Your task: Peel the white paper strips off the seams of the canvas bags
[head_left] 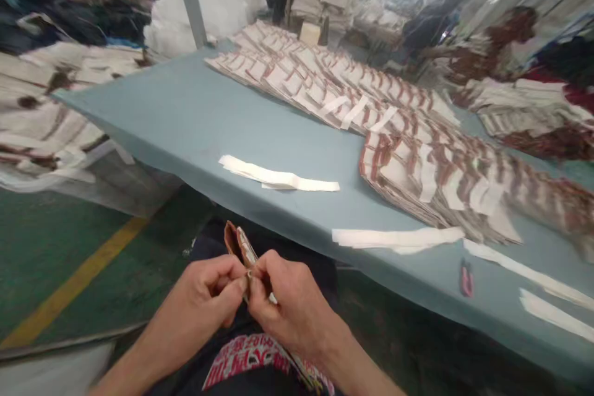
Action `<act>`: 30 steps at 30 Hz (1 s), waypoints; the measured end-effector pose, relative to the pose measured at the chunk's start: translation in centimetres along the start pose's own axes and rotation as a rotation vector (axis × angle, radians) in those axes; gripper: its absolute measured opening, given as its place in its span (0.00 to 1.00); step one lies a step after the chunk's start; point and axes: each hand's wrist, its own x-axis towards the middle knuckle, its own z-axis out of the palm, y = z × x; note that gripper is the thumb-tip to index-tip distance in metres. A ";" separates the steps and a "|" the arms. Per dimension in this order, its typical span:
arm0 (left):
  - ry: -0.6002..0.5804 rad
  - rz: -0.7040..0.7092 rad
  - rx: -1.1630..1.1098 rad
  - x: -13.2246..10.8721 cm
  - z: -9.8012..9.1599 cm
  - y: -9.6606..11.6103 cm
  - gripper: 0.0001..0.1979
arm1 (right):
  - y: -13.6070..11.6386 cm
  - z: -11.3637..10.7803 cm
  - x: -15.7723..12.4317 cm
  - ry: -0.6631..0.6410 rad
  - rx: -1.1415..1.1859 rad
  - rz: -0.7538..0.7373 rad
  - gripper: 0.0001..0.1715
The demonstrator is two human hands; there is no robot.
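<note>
My left hand [211, 294] and my right hand [288, 300] meet over my lap, below the near edge of the blue table [185, 117]. Both pinch a small brown and white patterned fabric piece [239, 244], which sticks up between the fingertips. The fingers of both hands are curled closed on it. On the table ahead lie long overlapping rows of similar patterned pieces [417, 167], each with a white strip on it.
Loose white strips [278, 178] lie near the table's front edge, and more strips [394, 238] to the right. A small pink tool [466, 278] rests near the edge. Fabric heaps [46, 117] stand left and far right. A grey post [190, 0] rises behind the table.
</note>
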 end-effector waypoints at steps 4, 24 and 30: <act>-0.014 -0.033 -0.084 0.6 2.2 -1.5 0.20 | 0.0 -0.5 -0.2 -0.001 0.122 0.064 0.07; 0.091 0.594 0.472 -1.9 1.8 -2.8 0.20 | 0.7 -0.3 -2.0 0.267 -0.226 -0.490 0.11; 0.075 0.556 0.430 -2.2 1.6 -2.9 0.21 | 0.8 0.2 -2.4 0.264 -0.204 -0.478 0.11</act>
